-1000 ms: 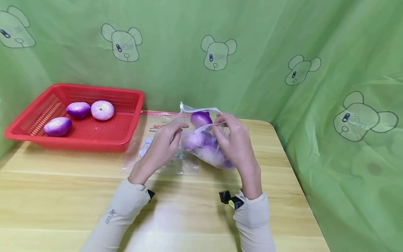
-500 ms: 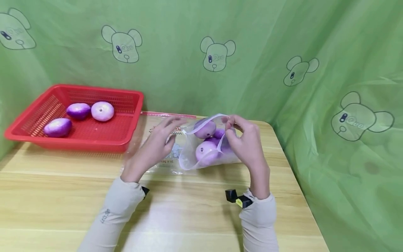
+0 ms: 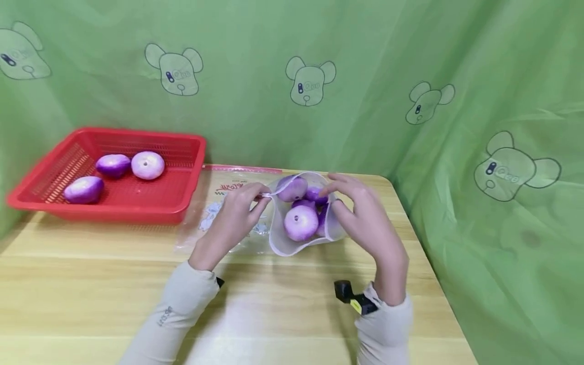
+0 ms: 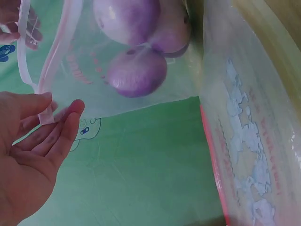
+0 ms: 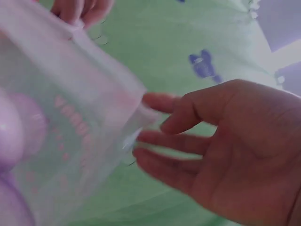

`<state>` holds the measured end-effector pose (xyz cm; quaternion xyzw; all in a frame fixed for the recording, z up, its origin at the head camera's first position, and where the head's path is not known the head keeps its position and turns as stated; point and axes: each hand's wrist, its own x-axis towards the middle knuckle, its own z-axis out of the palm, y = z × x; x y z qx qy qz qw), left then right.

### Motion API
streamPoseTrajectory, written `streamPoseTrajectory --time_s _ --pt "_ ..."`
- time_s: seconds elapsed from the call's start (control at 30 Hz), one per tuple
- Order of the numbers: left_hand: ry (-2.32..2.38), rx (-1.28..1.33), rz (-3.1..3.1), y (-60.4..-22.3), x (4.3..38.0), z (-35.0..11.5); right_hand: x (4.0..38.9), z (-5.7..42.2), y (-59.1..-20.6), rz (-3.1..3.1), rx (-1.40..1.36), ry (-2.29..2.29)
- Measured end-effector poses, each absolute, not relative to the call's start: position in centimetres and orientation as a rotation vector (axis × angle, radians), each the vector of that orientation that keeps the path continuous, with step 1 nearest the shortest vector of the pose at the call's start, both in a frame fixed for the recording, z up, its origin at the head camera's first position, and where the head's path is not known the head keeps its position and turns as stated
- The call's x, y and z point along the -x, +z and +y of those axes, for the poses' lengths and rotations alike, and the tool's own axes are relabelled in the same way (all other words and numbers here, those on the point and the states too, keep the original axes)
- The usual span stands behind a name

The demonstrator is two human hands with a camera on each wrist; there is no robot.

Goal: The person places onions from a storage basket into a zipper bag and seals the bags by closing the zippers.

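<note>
Vegetables (image 3: pixel 301 223) in bag (image 3: pixel 279 233) between hands (image 3: pixel 231 219)

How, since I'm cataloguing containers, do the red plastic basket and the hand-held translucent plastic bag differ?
The red plastic basket has opaque, perforated walls; the translucent plastic bag has limp, whitish sides. No hand touches the basket; the left hand pinches the bag's edge. The basket's three rounded purple vegetables lie spread; the bag's vegetables lie bunched. Both are open.

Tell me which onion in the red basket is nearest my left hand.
The rightmost onion in the red basket, pale with a small dark spot showing. The middle onion and front-left onion, both showing deeper purple, lie farther from your left hand.
</note>
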<state>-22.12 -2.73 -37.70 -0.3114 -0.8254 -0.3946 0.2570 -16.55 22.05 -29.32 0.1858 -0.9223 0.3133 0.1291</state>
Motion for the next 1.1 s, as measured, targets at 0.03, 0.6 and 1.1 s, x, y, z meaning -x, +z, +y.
streamPoseTrajectory --time_s 0.03,0.6,1.1 --pt "-1.077 0.837 -2.234 -37.7 22.1 -2.8 15.9 21.8 -29.1 -2.710 -0.544 0.863" --pt "-1.123 0.719 -2.177 -37.6 22.1 -2.7 13.9 26.1 -32.6 -2.508 -0.418 0.348" --pt "-1.115 0.851 -2.175 -38.6 21.5 -1.3 18.5 30.1 -33.8 -2.547 -0.285 0.626"
